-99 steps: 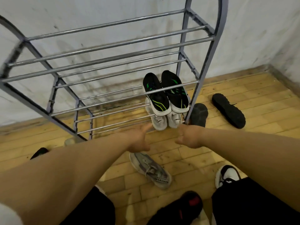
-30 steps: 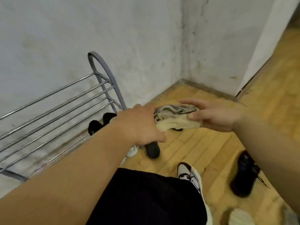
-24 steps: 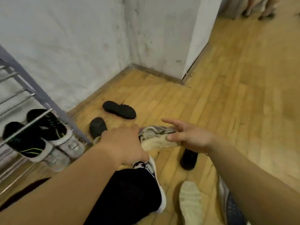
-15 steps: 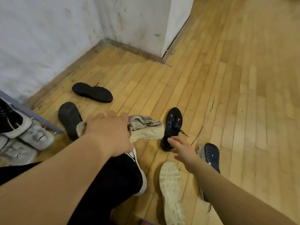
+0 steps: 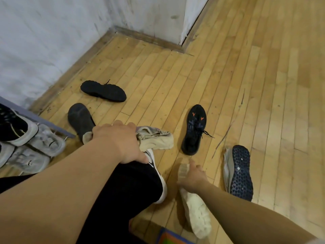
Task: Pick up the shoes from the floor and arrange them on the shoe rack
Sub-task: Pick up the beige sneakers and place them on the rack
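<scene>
Left hand (image 5: 119,143) is clenched round a beige shoe (image 5: 154,140), held just above the floor (image 5: 246,85) with its toe pointing away to the right. Right hand (image 5: 192,178) is down low, fingers curling onto a pale shoe (image 5: 195,213) that lies sole-up on the boards. Contact, yes, but I can't tell if the grip has closed; the fingers are under the palm from here.

The rack (image 5: 35,118) sits off behind the left hand, only its end rail showing, with a black shoe (image 5: 12,125) and grey shoes (image 5: 42,143) already on it. Loose ones all round: a dark slipper (image 5: 79,118) just beyond the left hand, a black sole (image 5: 103,90) further out by the wall, a laced black shoe (image 5: 195,129) ahead of the right hand, a blue-soled one (image 5: 241,171) just to its right.

Trouble spots, as I judge it: the pale shoe is upside down, so a grab on that knobbly sole edge could slip or leave it the wrong way up for the rack. The left hand has its shoe by one end, so the free toe could swing and knock the slipper on the swing back. And those trailing laces on the black shoe could snag a finger later.
</scene>
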